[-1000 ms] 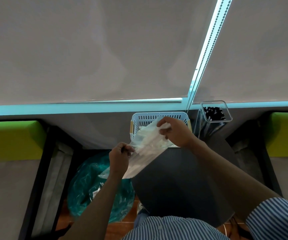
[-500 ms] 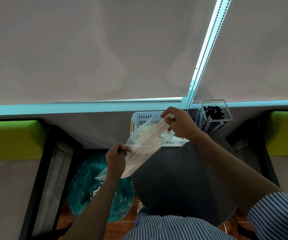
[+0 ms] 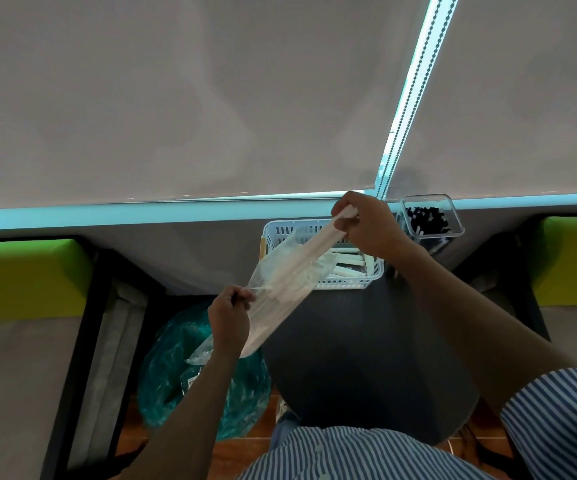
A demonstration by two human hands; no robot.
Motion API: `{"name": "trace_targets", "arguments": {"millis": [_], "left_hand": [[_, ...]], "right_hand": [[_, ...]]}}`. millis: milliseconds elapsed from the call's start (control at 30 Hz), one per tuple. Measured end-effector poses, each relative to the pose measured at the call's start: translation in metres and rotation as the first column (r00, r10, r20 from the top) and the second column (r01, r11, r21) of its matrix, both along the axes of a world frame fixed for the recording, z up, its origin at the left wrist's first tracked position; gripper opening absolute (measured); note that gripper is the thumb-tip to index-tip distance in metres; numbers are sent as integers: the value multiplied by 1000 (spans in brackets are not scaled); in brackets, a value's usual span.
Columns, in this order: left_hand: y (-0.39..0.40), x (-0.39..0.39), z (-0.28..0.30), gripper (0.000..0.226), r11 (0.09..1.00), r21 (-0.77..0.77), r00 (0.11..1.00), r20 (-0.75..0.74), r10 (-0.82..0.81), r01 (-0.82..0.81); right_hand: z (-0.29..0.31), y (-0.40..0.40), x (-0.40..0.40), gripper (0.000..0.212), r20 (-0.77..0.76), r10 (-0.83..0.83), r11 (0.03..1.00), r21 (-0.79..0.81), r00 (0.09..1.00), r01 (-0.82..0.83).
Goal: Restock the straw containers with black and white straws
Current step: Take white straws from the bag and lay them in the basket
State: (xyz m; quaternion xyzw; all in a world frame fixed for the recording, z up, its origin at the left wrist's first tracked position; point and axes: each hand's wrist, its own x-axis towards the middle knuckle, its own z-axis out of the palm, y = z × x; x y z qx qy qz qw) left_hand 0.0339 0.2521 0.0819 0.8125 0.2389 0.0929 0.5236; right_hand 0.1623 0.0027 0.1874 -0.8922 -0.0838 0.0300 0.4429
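I see a shirt (image 3: 366, 455) with thin vertical stripes, blue on white, across the chest at the bottom edge of my view. A short sleeve (image 3: 564, 420) of the same striped cloth ends above the right elbow. Both forearms are bare, and I see no watch, ring or glove on the left hand (image 3: 228, 318) or the right hand (image 3: 370, 225).

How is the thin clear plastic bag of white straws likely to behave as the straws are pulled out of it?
The thin clear plastic bag is probably floppy: it crumples and sags where the left hand pinches it. It looks very light. The white straws gripped by the right hand stay straight, so they seem stiffer.
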Motion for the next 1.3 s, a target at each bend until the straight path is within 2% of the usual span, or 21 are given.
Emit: {"name": "trace_targets", "arguments": {"millis": [100,400,700,900,1033,1300], "left_hand": [[0,0,0,29,999,41,1000,-12,9,-9],[11,-1,-6,29,991,101,994,-52,99,-93],[17,-3,-8,27,977,121,981,-66,184,-175],[16,-3,-3,26,977,111,979,-72,190,-181],[19,-2,-1,26,977,114,981,-59,185,-177],[21,1,6,28,979,111,983,-47,178,-172]], "right_hand": [[5,-5,5,19,24,-6,1000,-10,1000,7],[10,-22,15,20,135,-93,996,13,986,93],[-9,-34,21,14,334,-290,957,111,897,268],[-41,-31,13,17,199,-409,912,135,891,388],[-66,-31,6,17,108,-432,902,48,896,429],[-109,-14,-5,15,-112,-350,937,-61,930,345]]}}
